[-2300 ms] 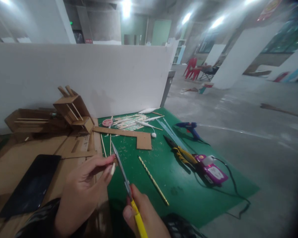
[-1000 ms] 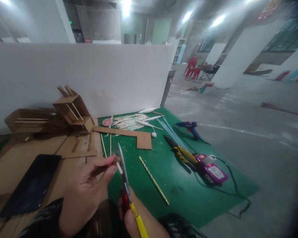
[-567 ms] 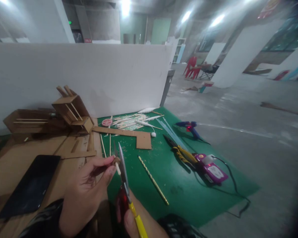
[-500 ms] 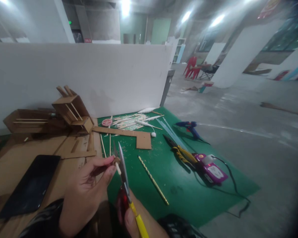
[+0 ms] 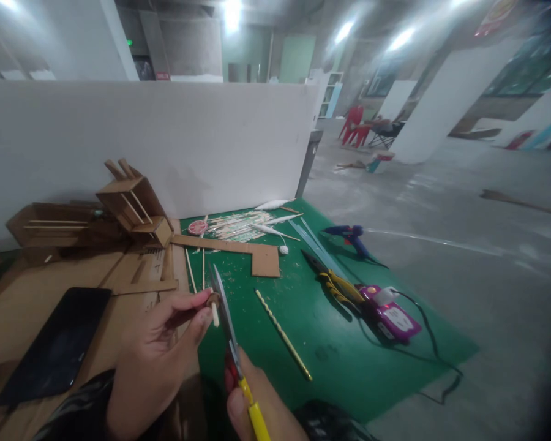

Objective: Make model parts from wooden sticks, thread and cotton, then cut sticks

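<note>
Between the thumb and index finger of my left hand (image 5: 165,340) is a small round cardboard piece (image 5: 215,298). A short pale wooden stick (image 5: 215,315) pokes out of it toward me. My right hand (image 5: 252,392) is wrapped round scissors (image 5: 229,324) with yellow and red handles. Their blades point up and away, right beside the cardboard piece; I cannot tell whether they touch it. On the green mat (image 5: 275,343) to the right of the scissors lies a pale yellow twisted-looking pencil (image 5: 282,334).
Cardboard constructions (image 5: 131,199) stand at the back left. A black phone or tablet (image 5: 57,343) lies on cardboard. Thin wooden sticks (image 5: 239,226), a cardboard strip (image 5: 264,260), pliers (image 5: 333,282), a blue glue gun (image 5: 351,236) and a purple power strip (image 5: 392,315) lie on the mat.
The scissors have shifted slightly left and their blades have come closer together at the tips. The stick in the cardboard piece points more straight down. My left hand has barely moved.
</note>
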Motion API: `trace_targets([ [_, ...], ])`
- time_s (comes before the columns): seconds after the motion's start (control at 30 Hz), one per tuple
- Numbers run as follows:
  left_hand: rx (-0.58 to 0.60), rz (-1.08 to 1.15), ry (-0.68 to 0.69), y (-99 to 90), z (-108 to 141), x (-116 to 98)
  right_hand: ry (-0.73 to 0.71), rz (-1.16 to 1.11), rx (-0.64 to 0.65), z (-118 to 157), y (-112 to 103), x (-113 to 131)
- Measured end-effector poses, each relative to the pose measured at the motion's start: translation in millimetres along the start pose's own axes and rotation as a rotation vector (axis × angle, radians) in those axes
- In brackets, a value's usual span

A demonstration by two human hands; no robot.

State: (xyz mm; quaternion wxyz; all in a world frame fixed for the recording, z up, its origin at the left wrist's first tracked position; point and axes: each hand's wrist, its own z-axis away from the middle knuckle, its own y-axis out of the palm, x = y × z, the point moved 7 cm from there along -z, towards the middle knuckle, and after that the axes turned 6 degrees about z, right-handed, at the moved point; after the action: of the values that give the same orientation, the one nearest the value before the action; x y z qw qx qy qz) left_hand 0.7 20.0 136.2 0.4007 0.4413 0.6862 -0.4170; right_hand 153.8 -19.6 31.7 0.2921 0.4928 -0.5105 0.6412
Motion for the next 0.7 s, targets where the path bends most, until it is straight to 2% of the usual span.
trace_targets([
  [0.2, -0.007, -0.013, 0.017, -0.9, 0.1, -3.6, 0.156, 0.107, -0.099, 7.4, -3.3, -3.1],
  [0.4, -0.006, -0.059, 0.042, -1.8, -0.6, -4.8, 0.114, 0.068, -0.089, 8.8, -2.5, -6.3],
  [0.53, 0.000, -0.057, 0.057, -1.8, -0.3, -5.6, 0.136, 0.053, -0.058, 9.6, -1.4, -9.5],
  [0.7, -0.002, -0.030, 0.072, -0.2, -1.2, -8.8, 0.149, 0.071, -0.010, 8.3, -2.2, -0.5],
])
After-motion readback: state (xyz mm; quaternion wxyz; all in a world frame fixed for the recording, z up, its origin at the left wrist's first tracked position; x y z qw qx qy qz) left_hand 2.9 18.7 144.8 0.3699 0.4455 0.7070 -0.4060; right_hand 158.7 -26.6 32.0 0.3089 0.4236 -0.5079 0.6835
